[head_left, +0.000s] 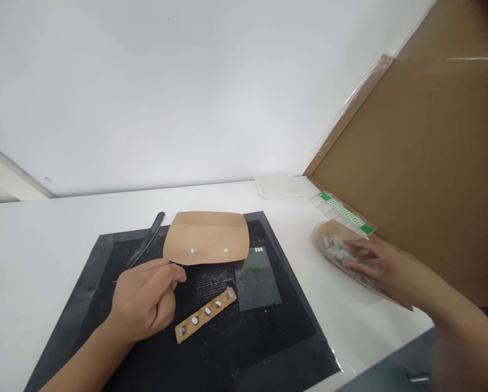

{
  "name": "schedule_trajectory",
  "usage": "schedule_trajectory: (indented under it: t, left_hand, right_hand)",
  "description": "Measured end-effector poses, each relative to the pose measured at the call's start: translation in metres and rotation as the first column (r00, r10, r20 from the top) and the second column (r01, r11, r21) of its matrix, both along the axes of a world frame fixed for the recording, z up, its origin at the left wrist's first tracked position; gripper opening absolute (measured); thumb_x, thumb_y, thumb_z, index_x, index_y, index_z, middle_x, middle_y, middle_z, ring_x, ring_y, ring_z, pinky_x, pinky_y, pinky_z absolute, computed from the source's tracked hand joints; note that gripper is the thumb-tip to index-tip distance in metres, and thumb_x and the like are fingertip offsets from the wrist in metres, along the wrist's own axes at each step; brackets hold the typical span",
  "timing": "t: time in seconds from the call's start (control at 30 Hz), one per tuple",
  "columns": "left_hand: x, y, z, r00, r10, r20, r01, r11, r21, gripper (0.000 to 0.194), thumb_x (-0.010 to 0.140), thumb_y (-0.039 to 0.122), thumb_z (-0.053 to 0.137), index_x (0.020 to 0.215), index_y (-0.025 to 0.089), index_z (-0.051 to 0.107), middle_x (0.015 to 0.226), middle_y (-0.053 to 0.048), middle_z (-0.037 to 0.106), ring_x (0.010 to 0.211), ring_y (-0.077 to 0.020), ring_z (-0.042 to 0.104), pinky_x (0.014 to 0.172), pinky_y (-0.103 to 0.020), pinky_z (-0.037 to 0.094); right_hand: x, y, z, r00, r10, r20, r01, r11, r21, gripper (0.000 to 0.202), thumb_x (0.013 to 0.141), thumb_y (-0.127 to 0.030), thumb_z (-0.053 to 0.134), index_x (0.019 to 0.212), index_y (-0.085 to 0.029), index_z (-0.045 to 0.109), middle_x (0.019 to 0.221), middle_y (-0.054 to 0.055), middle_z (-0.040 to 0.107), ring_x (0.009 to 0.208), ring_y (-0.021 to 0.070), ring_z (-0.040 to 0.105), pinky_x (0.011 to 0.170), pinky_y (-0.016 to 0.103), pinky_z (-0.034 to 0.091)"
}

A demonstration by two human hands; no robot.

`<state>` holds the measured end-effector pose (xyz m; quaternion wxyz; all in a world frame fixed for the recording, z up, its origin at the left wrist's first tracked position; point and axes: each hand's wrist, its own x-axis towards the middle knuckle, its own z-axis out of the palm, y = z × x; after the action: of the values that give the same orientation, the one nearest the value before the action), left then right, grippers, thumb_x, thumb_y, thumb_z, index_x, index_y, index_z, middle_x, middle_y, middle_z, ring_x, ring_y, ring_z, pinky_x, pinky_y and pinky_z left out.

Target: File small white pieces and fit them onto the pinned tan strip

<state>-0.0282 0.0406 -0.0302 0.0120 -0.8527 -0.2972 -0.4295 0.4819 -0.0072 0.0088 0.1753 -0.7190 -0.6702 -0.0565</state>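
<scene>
Black matting [244,348] is covering a white table [64,218], and on it the person's left hand [146,299] is resting loosely curled, its thumb and forefinger pinching a thin, needle-like tool [123,277] beside a brown strip [206,315] studded with small pale pieces. Just beyond is lying a tan leather panel [207,238]. Off the mat, the right hand [385,267] is reaching with fingers spread into a shallow brown tray [329,234] of small grey parts [336,247], holding nothing that can be made out.

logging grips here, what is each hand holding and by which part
The left hand pinches a thin pin-like tool near its tip. The right hand rests on small metal parts in a tan tray; whether it grips any cannot be told.
</scene>
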Motion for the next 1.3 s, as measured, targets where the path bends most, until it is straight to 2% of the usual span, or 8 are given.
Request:
schedule_trajectory:
  t: [0.1, 0.2, 0.37, 0.47, 0.83, 0.93, 1.1, 1.3]
  left_hand:
    - [0.001, -0.001, 0.000, 1.000, -0.009, -0.020, 0.009, 1.000, 0.006, 0.030, 0.081, -0.006, 0.044, 0.091, 0.020, 0.057, 0.064, 0.003, 0.053, 0.053, -0.0120, 0.050, 0.051, -0.023, 0.042]
    - [0.001, -0.001, -0.001, 0.999, -0.013, -0.033, 0.013, 1.000, 0.010, 0.031, 0.081, -0.006, 0.044, 0.092, 0.020, 0.057, 0.064, 0.003, 0.054, 0.053, -0.0125, 0.051, 0.052, -0.023, 0.043]
    - [0.001, -0.001, -0.002, 0.999, -0.012, -0.035, 0.012, 1.000, 0.016, 0.032, 0.080, -0.005, 0.044, 0.092, 0.021, 0.057, 0.064, 0.003, 0.054, 0.052, -0.0131, 0.052, 0.052, -0.024, 0.044]
    - [0.000, -0.001, -0.002, 0.999, -0.010, -0.031, 0.010, 1.000, 0.016, 0.032, 0.080, -0.005, 0.044, 0.092, 0.021, 0.057, 0.064, 0.003, 0.054, 0.052, -0.0133, 0.052, 0.052, -0.024, 0.044]
    - [0.000, -0.002, -0.001, 0.999, -0.013, -0.030, 0.013, 1.000, 0.017, 0.030, 0.081, -0.005, 0.045, 0.091, 0.021, 0.057, 0.064, 0.003, 0.054, 0.053, -0.0131, 0.052, 0.052, -0.024, 0.044]
    - [0.000, -0.002, -0.002, 1.000, -0.009, -0.027, 0.009, 1.000, 0.018, 0.030, 0.081, -0.005, 0.045, 0.091, 0.021, 0.057, 0.065, 0.003, 0.054, 0.054, -0.0134, 0.052, 0.052, -0.024, 0.043]
    - [0.001, -0.001, -0.003, 1.000, -0.008, -0.029, 0.008, 1.000, 0.023, 0.030, 0.083, -0.006, 0.044, 0.091, 0.020, 0.057, 0.066, 0.002, 0.055, 0.055, -0.0131, 0.053, 0.054, -0.024, 0.044]
    - [0.001, -0.002, -0.002, 1.000, -0.011, -0.024, 0.012, 0.999, 0.043, 0.031, 0.084, -0.007, 0.044, 0.091, 0.020, 0.057, 0.067, 0.002, 0.055, 0.057, -0.0126, 0.052, 0.056, -0.023, 0.044]
  right_hand:
    - [0.004, 0.002, -0.011, 0.995, 0.094, -0.026, -0.097, 0.978, -0.187, 0.037, 0.087, -0.055, 0.078, 0.108, -0.025, 0.082, 0.115, 0.014, 0.081, 0.094, 0.0325, 0.079, 0.074, 0.037, 0.060]
    - [0.005, 0.003, -0.017, 0.996, 0.087, -0.022, -0.089, 0.979, -0.185, 0.030, 0.091, -0.047, 0.074, 0.107, -0.023, 0.082, 0.119, 0.016, 0.080, 0.101, 0.0349, 0.078, 0.078, 0.039, 0.060]
    - [-0.001, -0.002, -0.009, 0.998, 0.057, -0.035, -0.062, 0.982, -0.180, 0.023, 0.091, -0.035, 0.070, 0.108, -0.029, 0.083, 0.113, 0.011, 0.083, 0.088, 0.0327, 0.080, 0.067, 0.037, 0.060]
    - [-0.002, -0.007, 0.003, 0.998, -0.028, -0.059, 0.014, 0.975, -0.224, 0.025, 0.093, -0.031, 0.065, 0.111, -0.035, 0.083, 0.092, 0.007, 0.084, 0.065, 0.0280, 0.078, 0.053, 0.033, 0.055]
    - [0.018, -0.005, 0.020, 0.999, -0.050, 0.006, 0.050, 0.970, -0.238, 0.023, 0.095, -0.048, 0.070, 0.086, -0.031, 0.082, 0.073, 0.006, 0.079, 0.055, 0.0235, 0.071, 0.049, 0.031, 0.047]
    - [0.018, -0.006, 0.017, 0.999, -0.042, 0.027, 0.046, 0.976, -0.214, 0.023, 0.097, -0.046, 0.067, 0.090, -0.032, 0.085, 0.089, 0.009, 0.083, 0.063, 0.0244, 0.074, 0.055, 0.032, 0.051]
    - [0.018, -0.005, 0.014, 0.998, -0.037, 0.041, 0.045, 0.976, -0.212, 0.027, 0.099, -0.038, 0.061, 0.089, -0.033, 0.086, 0.122, 0.007, 0.079, 0.102, 0.0277, 0.077, 0.082, 0.036, 0.056]
    - [0.032, -0.003, 0.009, 0.984, -0.128, 0.125, 0.163, 0.929, -0.333, 0.029, 0.090, -0.051, 0.064, 0.084, -0.029, 0.082, 0.086, 0.005, 0.080, 0.074, 0.0270, 0.075, 0.062, 0.033, 0.052]
